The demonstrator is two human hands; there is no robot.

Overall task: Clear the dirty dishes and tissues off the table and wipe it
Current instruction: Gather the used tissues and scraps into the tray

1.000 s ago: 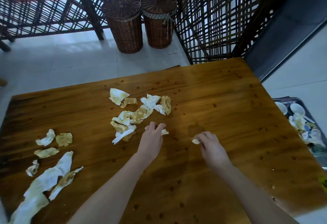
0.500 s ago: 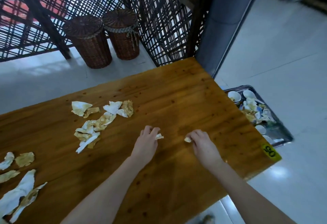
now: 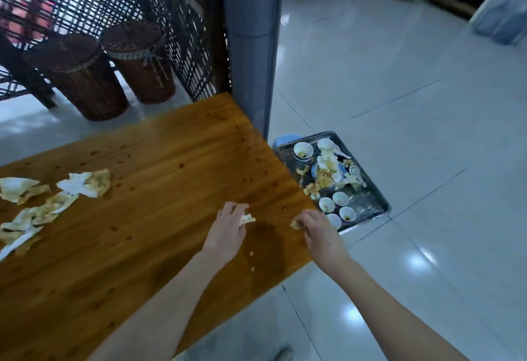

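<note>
- Tissue scrap (image 3: 247,218) is pinched at the tips of the left hand's (image 3: 228,229) curled fingers and juts out past them, just over the table (image 3: 159,232).
- A smaller scrap (image 3: 295,224) is pinched in the right hand (image 3: 319,232), whose fingers are curled close round it.
- Likely risk: both pinches look shallow and the paper looks greasy and torn. A piece could slip or shed bits before reaching the tray (image 3: 368,203), which is on the floor beyond the right fingertips.
- Crumbs (image 3: 252,260) already lie behind the left fingers.
- The left scrap's long axis runs sideways, with its free end toward the right fingers. The right one is too crumpled to tell.
- More loose tissues (image 3: 57,198) lie well left of the left fingers.
</note>
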